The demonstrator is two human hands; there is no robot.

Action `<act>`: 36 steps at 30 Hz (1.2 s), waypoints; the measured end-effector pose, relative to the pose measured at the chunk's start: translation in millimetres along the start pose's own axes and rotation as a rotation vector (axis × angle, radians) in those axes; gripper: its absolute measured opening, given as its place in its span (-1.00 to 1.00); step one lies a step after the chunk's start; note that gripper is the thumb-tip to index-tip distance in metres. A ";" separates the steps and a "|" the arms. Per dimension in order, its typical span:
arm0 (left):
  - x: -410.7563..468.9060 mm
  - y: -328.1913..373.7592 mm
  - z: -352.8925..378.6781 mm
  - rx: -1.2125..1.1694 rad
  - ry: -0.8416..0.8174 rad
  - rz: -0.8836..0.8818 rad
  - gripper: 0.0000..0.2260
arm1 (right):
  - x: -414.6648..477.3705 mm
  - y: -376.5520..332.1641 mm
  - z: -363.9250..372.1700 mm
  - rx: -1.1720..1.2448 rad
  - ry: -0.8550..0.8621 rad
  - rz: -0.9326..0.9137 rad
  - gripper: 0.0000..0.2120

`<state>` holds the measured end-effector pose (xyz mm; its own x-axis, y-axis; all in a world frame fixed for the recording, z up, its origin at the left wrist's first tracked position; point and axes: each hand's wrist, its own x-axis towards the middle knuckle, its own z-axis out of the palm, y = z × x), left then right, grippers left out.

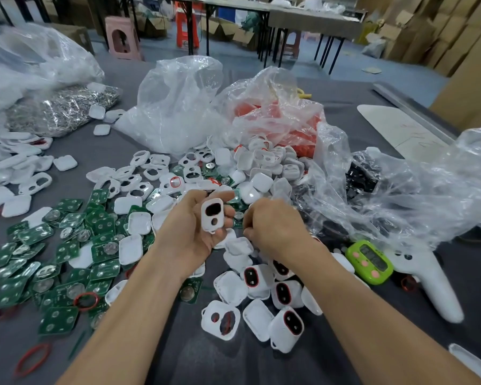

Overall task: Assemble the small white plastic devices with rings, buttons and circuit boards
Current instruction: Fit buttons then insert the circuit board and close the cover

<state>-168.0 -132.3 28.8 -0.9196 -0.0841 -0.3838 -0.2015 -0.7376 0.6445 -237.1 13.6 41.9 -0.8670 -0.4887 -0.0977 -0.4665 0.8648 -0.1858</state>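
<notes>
White front shell (212, 215), the one with a large opening above a small one, stands upright in my left hand (190, 232), held above the middle of the grey counter (178, 357). My fingers curl round its right edge and my thumb lies across its top, so its face is turned toward me. Both openings look dark and hollow.

My right hand (275, 227) is just beside it, knuckles up, with the fingers curled under toward the left hand. The back of the hand hides them, so I cannot tell whether they pinch anything.

Below my wrists lie finished devices (285, 293) with red rings round black buttons, mixed with plain white back covers (257, 318). To my left, green circuit boards (67, 245) are strewn across the counter, many carrying a round coin cell, and a loose red ring (86, 300) rests on them.

Behind my hands is a heap of empty shells (261, 165), in front of a clear bag of red parts (275, 120). A crumpled clear bag with black parts (361, 176) spreads out to the right. A green timer (370, 258) lies near my right forearm, beside a white handle-shaped object (428, 287). At the far left sits a bag of shiny metal pieces (61, 109).
</notes>
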 end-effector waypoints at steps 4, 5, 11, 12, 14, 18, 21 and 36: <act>2.6 -4.3 0.1 -0.091 -0.097 -0.004 -0.55 | -3.1 6.1 4.9 0.021 -0.015 -0.030 -0.86; 3.5 -5.4 0.0 -0.102 -0.111 -0.015 -0.55 | -4.1 7.5 7.4 0.032 -0.026 -0.041 -0.83; 4.6 -8.2 -6.2 0.034 -0.234 -0.029 -0.53 | -7.1 23.7 13.8 0.420 0.141 0.017 -0.91; 4.1 -8.4 -7.8 0.073 -0.254 -0.032 -0.48 | -7.0 27.5 12.5 0.559 0.200 0.060 -0.87; 4.3 -9.0 -10.5 0.131 -0.282 -0.033 -0.43 | -8.4 33.0 9.1 0.912 0.274 0.141 -0.80; 4.4 -11.3 -7.2 0.194 -0.263 0.001 -0.47 | -17.7 37.1 0.0 1.562 0.300 0.135 -0.74; 5.0 -17.8 -4.1 0.351 -0.181 0.098 -0.46 | -23.4 34.8 -0.9 1.641 0.282 0.020 -0.76; 4.7 -24.3 2.1 0.472 -0.056 0.231 -0.55 | -27.2 59.0 -4.3 1.479 0.598 0.191 -0.83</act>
<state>-168.1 -113.5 12.7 -0.9721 -0.1632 -0.1687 -0.1094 -0.3212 0.9407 -241.8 78.4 37.9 -0.9962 0.0285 0.0828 -0.0859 -0.1338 -0.9873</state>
